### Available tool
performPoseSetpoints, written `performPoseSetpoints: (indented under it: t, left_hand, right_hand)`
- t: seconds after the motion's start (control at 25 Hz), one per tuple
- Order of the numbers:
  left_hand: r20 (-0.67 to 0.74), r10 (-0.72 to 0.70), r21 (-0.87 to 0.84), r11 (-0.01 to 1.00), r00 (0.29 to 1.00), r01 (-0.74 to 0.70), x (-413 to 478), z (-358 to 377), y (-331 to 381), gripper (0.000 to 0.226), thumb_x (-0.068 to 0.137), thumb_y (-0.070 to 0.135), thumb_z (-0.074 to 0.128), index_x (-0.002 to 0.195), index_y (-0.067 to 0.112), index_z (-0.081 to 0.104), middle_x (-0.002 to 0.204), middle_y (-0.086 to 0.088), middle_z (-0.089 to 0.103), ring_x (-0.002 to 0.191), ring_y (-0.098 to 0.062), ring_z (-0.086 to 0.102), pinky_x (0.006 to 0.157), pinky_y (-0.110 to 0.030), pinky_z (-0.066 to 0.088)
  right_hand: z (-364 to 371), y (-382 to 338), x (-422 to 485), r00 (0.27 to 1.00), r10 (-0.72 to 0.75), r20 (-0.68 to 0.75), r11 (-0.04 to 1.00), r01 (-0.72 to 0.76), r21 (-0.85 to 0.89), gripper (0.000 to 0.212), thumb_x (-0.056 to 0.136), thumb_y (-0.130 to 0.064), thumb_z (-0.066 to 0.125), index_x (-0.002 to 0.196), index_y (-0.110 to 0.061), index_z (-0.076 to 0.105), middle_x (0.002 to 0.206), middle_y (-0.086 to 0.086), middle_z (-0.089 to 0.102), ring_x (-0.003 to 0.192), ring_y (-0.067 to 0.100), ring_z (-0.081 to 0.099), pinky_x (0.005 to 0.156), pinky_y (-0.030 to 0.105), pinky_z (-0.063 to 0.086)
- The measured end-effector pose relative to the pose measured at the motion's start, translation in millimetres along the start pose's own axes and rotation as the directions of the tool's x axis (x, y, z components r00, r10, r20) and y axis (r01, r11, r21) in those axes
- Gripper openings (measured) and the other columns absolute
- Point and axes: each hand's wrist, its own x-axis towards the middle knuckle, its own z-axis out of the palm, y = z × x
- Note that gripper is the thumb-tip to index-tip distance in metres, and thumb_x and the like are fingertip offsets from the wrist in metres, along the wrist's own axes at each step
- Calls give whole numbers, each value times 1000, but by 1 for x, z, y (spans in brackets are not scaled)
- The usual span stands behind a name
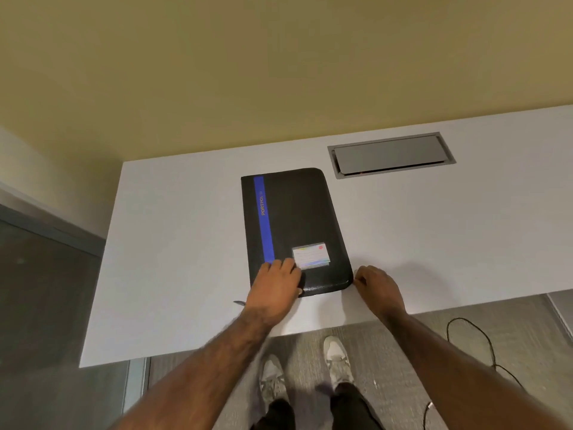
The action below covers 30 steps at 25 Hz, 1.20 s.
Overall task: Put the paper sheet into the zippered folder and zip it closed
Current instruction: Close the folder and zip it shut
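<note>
A black zippered folder [294, 218] with a blue stripe and a small label card lies shut and flat on the white table [173, 243]. My left hand [274, 288] rests palm down on its near left corner. My right hand [376, 288] is at the folder's near right corner, fingers pinched together against the edge; what they pinch is too small to tell. A small dark tab [239, 303] pokes out beside my left wrist. No paper sheet is visible.
A grey metal cable hatch [391, 155] is set into the table behind the folder on the right. The table's near edge runs just below my wrists. A black cable [483, 339] lies on the floor at the right, near my shoes.
</note>
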Motion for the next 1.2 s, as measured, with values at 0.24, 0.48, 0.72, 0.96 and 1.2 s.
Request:
performPoseSetpoints:
  t: [0.24,0.48,0.72,0.96,1.2]
  left_hand:
    - [138,-78,47,996,987,72,63,30,64,78,90,57,59,147,10,36,155,-18,34,141,-39,35,113,-59,30]
    - [199,-22,206,978,980,-20,78,36,81,28,96,26,55,119,11,55,116,-15,62,104,-35,59,97,-53,40]
    - [266,74,246,959,961,-142,83,32,89,22,91,7,55,112,11,58,101,-13,64,92,-34,62,88,-57,51]
    - [234,115,222,960,965,-169,83,33,85,22,88,7,61,110,10,59,99,-15,64,88,-35,63,86,-59,53]
    - [254,143,263,942,956,-210,84,32,86,18,81,10,66,97,14,62,87,-8,66,78,-30,63,87,-55,54]
  right_hand:
    - [-2,19,21,978,-203,56,972,208,-111,25,100,-32,53,78,-22,59,77,-6,60,67,11,54,68,26,52]
    - [-11,31,41,931,-347,114,929,358,-95,23,100,-35,52,98,-17,65,94,-1,66,82,16,62,83,24,53]
    - [-21,41,69,843,-522,129,834,536,-130,17,97,-30,60,100,-15,69,99,4,69,87,18,62,85,30,52]
    - [-33,32,104,833,-522,184,794,553,-253,28,99,-35,55,120,-18,62,121,4,64,107,22,60,98,35,45]
    - [-44,9,157,854,-514,78,815,515,-268,27,100,-34,52,119,-18,62,118,5,66,106,23,61,94,37,47]
